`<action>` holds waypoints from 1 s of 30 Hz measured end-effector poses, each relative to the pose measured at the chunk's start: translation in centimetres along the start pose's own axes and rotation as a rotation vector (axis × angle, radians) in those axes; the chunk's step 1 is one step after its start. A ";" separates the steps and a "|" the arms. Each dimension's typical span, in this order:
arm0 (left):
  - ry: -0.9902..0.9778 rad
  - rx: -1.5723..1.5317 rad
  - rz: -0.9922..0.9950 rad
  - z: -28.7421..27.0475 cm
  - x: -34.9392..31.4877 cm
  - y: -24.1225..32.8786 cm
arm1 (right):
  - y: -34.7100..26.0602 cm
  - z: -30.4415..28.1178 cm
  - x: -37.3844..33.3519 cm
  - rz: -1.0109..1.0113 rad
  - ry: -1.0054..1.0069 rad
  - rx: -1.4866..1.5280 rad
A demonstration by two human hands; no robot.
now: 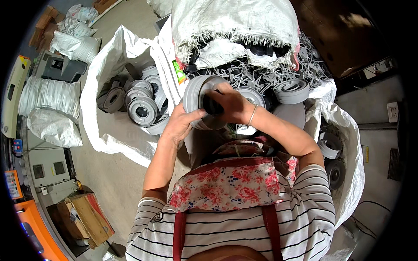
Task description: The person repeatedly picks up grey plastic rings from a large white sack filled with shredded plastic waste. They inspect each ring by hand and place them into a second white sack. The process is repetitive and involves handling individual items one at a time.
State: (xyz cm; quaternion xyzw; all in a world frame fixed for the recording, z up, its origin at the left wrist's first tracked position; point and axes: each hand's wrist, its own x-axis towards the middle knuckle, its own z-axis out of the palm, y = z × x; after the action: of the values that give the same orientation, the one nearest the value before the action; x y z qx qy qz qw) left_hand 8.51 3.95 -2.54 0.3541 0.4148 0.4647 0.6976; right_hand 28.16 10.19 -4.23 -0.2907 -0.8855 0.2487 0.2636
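In front of my chest I hold a grey round plastic part [190, 98], shaped like a wide ring or short drum, tilted on its side. My left hand [179, 124] grips its lower left edge, with the thumb lying over the near rim. A black piece [212, 104] shows inside the opening. My right hand [235, 103] reaches in from the right, its fingers closed about that black piece; its fingertips are partly hidden and in shadow. Just beyond my right hand lie another grey round part [251, 95] and a grey ringed part [291, 90].
A white sack [235, 17] with black pieces at its mouth lies ahead, over a heap of thin grey plastic scraps [311, 56]. An open white bag [98, 126] at the left holds several grey round parts [142, 111]. Another white bag [355, 174] stands at my right.
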 end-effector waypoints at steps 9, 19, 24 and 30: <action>0.154 0.278 0.041 3.3 -1.4 -0.1 | 2.5 3.1 -0.1 0.339 0.082 1.022; -0.222 1.062 0.808 -1.2 -0.3 -1.7 | 1.3 2.5 -0.6 0.728 -0.008 1.877; -0.258 1.215 0.821 -3.9 0.3 -1.9 | 1.6 3.3 -0.8 0.729 0.046 1.904; -0.326 1.297 0.806 -4.6 -0.5 -1.2 | 3.0 4.4 -1.0 0.664 0.042 1.881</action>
State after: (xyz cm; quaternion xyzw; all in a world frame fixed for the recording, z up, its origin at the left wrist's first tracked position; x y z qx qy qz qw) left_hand 4.68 3.63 -5.29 0.8783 0.3351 0.2893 0.1806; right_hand 27.29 10.41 -9.57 -0.2006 -0.1972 0.9049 0.3193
